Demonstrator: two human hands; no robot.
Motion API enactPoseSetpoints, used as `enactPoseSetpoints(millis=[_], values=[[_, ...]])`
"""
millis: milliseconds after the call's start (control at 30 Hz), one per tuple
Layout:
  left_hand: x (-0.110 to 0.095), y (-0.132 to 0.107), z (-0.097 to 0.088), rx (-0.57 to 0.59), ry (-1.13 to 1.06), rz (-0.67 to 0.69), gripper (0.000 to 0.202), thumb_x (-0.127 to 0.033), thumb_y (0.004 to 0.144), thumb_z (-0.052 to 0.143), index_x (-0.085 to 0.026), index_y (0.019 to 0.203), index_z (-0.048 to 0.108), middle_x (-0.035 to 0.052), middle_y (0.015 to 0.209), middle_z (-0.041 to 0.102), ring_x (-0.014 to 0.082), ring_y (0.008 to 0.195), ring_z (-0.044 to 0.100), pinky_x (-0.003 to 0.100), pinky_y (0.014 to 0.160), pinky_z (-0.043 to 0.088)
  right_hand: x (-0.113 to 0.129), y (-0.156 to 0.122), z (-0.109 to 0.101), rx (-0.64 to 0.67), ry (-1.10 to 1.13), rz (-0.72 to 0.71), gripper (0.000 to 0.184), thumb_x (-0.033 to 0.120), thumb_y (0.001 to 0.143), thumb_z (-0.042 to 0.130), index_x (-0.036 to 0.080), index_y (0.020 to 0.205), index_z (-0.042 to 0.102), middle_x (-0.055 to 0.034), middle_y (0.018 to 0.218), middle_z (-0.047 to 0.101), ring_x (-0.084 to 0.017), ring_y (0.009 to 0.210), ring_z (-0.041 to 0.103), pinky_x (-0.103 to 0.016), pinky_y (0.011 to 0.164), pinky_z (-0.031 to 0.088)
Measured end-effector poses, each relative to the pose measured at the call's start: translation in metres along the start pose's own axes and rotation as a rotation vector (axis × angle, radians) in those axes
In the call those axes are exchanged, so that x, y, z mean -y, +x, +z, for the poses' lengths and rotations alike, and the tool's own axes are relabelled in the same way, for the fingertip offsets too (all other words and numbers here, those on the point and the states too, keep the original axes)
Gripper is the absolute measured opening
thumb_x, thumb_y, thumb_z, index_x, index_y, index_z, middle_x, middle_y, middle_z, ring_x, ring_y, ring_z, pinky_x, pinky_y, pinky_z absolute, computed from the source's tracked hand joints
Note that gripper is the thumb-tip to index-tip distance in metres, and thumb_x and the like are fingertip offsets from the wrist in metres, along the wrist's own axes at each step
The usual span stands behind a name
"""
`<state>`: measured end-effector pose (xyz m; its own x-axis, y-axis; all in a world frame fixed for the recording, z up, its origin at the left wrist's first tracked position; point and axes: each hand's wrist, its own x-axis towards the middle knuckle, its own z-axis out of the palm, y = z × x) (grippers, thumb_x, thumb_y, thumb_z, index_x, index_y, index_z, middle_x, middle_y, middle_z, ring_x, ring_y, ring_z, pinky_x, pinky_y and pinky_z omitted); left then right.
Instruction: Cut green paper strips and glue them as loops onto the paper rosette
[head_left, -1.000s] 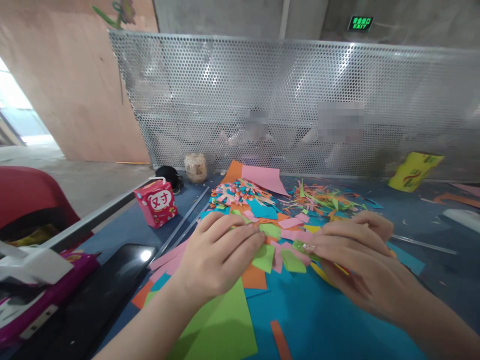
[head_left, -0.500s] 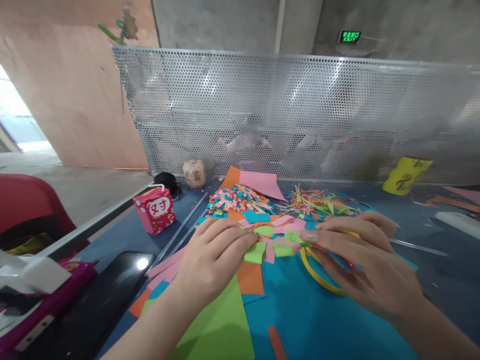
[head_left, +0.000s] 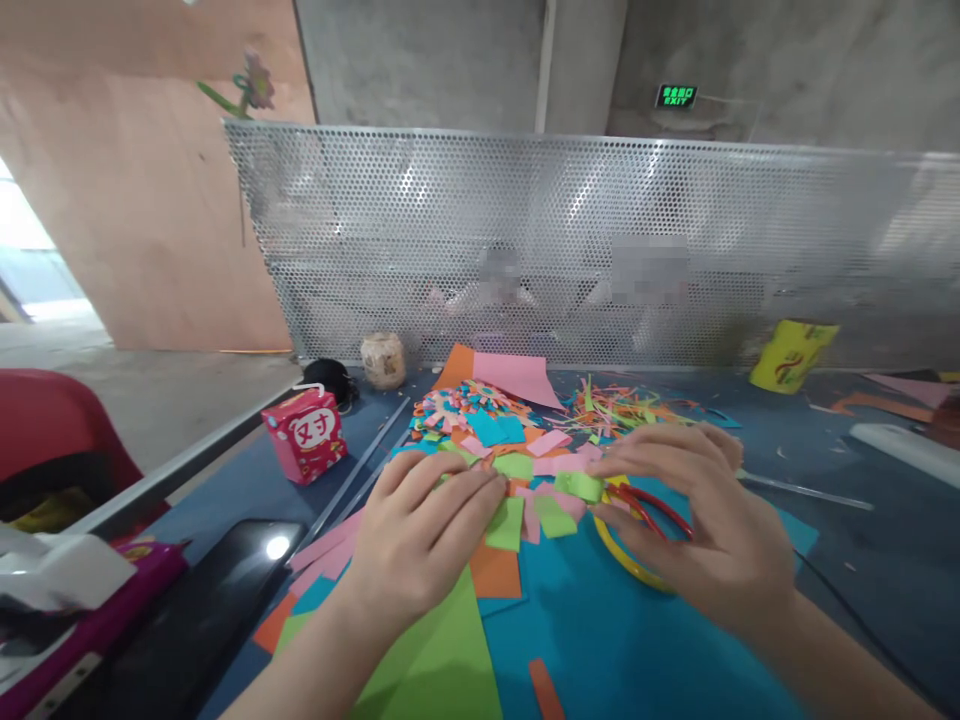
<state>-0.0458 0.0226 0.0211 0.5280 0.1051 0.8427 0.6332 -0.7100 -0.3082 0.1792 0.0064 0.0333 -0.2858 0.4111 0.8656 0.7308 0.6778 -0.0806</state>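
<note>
My left hand (head_left: 424,530) is closed, its fingers together and bent down over the paper pieces. Whatever is under its fingertips is hidden. My right hand (head_left: 705,530) has finger and thumb around a curled green paper strip (head_left: 579,486). Flat green paper pieces (head_left: 504,524) lie between the hands, with pink paper pieces (head_left: 551,443) and blue paper pieces (head_left: 491,428) behind them. Beneath my right hand are a yellow ring (head_left: 626,560) and a red loop-shaped handle (head_left: 660,508), partly covered. Large green paper (head_left: 442,650) and blue paper (head_left: 600,640) lie nearest me.
Fringed paper flowers (head_left: 450,408) and a heap of thin paper shreds (head_left: 630,408) lie farther back. A red drink carton (head_left: 306,435), a black phone (head_left: 225,580) and a white-and-purple device (head_left: 67,590) stand left. A yellow can (head_left: 793,355) is at right, before a perforated metal screen (head_left: 450,220).
My right hand has drawn back slightly and its fingers have lifted, showing the green strip curled. The red handle shows more. My left hand stays nearly in place. The view has tilted slightly.
</note>
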Motion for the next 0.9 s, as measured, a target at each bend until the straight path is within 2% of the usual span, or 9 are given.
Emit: enactPoseSetpoints(millis=[233,467,667,767,833,900], values=[[0.002,-0.001,0.000,-0.005,0.034,-0.004,0.017,-0.009,0.079,0.050,-0.014,0.091,0.061,0.0045,0.085,0.070,0.0199,0.080,0.059,0.033,0.066,0.043,0.001,0.000,-0.001,0.081,-0.024,-0.014,0.018,0.031,0.076,0.056,0.027,0.094,0.052,-0.0014,0.084,0.063,-0.022,0.084,0.056,-0.041,0.079,0.034],[0.003,-0.002,0.000,0.004,0.024,-0.006,0.016,-0.011,0.080,0.050,-0.013,0.091,0.061,0.0056,0.084,0.069,0.0202,0.080,0.059,0.034,0.066,0.044,-0.002,-0.001,0.001,0.111,0.006,-0.024,0.019,0.028,0.076,0.056,0.026,0.095,0.052,0.0000,0.085,0.063,-0.020,0.087,0.054,-0.038,0.079,0.035],[0.004,-0.003,0.001,0.013,-0.005,-0.017,0.017,-0.010,0.079,0.049,-0.013,0.092,0.061,0.0062,0.085,0.069,0.0204,0.081,0.058,0.034,0.067,0.044,-0.001,0.000,0.000,0.151,-0.001,0.010,0.017,0.028,0.076,0.055,0.026,0.093,0.053,-0.0009,0.089,0.064,-0.021,0.089,0.055,-0.041,0.081,0.034],[0.003,-0.002,0.005,0.033,-0.113,-0.146,0.013,-0.013,0.077,0.054,-0.014,0.088,0.061,0.0051,0.079,0.068,0.0175,0.075,0.058,0.032,0.066,0.046,-0.004,-0.001,0.001,0.131,0.027,0.033,0.021,0.027,0.076,0.055,0.026,0.098,0.053,-0.0025,0.094,0.063,-0.022,0.093,0.054,-0.042,0.081,0.036],[0.000,0.000,0.007,0.095,-0.285,-0.334,0.008,-0.016,0.075,0.057,-0.015,0.082,0.061,0.0030,0.071,0.066,0.0139,0.064,0.058,0.026,0.057,0.047,-0.007,-0.001,0.001,0.092,0.085,0.081,0.024,0.025,0.077,0.054,0.026,0.101,0.052,-0.0037,0.096,0.063,-0.022,0.095,0.055,-0.043,0.082,0.038],[-0.005,0.002,0.009,0.204,-0.566,-0.554,0.007,-0.020,0.074,0.059,-0.015,0.078,0.062,0.0013,0.065,0.064,0.0121,0.058,0.057,0.022,0.049,0.047,-0.008,0.001,0.000,0.063,0.201,0.160,0.027,0.024,0.078,0.053,0.025,0.105,0.049,-0.0043,0.097,0.063,-0.021,0.094,0.057,-0.042,0.081,0.042]])
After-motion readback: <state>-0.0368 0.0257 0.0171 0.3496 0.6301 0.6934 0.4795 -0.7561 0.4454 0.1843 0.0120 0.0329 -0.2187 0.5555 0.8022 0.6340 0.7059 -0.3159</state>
